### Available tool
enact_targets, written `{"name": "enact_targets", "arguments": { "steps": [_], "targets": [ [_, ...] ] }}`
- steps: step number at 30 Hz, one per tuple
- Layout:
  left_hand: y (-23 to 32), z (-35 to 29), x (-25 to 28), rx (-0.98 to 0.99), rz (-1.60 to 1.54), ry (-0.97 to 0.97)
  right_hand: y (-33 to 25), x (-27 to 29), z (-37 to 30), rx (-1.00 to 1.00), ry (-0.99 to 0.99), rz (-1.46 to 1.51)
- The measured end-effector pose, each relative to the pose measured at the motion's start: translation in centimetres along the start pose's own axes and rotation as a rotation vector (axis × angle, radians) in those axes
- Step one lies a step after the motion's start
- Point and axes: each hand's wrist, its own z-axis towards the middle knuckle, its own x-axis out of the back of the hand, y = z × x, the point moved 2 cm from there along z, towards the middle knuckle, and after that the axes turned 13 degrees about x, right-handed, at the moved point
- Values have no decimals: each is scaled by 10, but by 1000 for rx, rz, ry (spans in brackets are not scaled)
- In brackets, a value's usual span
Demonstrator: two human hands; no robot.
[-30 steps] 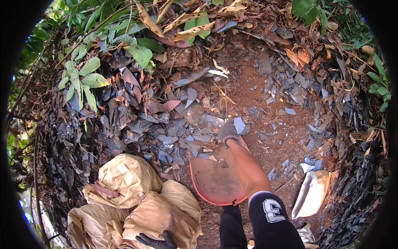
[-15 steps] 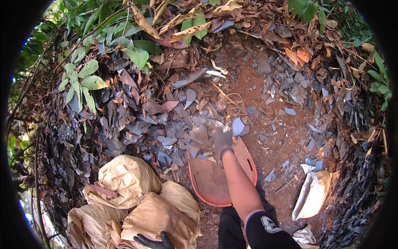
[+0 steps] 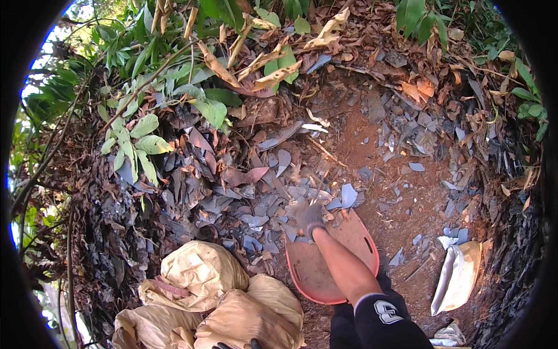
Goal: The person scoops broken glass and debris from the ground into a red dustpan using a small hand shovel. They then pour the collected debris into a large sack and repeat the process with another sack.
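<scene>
My right hand (image 3: 311, 216), in a grey glove, reaches over the far edge of a shallow reddish-orange scoop-like tray (image 3: 314, 273) with slot handles in its sides. Motion smears its fingers, so what they hold, if anything, does not show. Flat grey stone flakes (image 3: 256, 220) lie heaped just beyond and left of the tray, and a pale bluish flake (image 3: 349, 196) sits right of the hand. At the lower edge, only dark gloved fingertips of my left hand (image 3: 253, 344) show, spread apart against a full tan sack (image 3: 247, 320).
More stuffed tan sacks (image 3: 203, 273) are piled left of the tray. A whitish-tan folded bag (image 3: 459, 279) lies on the reddish soil (image 3: 401, 203) at right. Banks of dark shards and dry leaves (image 3: 505, 232) rise on both sides, with green plants (image 3: 139, 139) at the far left.
The whole view has shifted, so the scene sits lower and farther right. My right hand remains at the tray's far edge, slightly left of the pale flake. Less of my left hand shows.
</scene>
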Motion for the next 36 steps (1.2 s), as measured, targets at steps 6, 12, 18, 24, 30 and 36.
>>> {"name": "enact_targets", "arguments": {
  "steps": [6,12,18,24,30,36],
  "targets": [
    [2,1,5,-5,13,8,12,33,-78,-283,499,647],
    [8,1,0,-68,37,4,84,77,-4,-378,385,483],
    [5,-11,-3,22,48,-17,92,-8,-77,-265,256,412],
    [-2,-2,-1,14,53,7,75,-11,-158,-400,156,474],
    [1,-5,-1,18,50,4,75,64,-95,-422,445,579],
    [7,-1,-6,-23,48,-11,80,100,24,-472,285,576]
  ]
}}
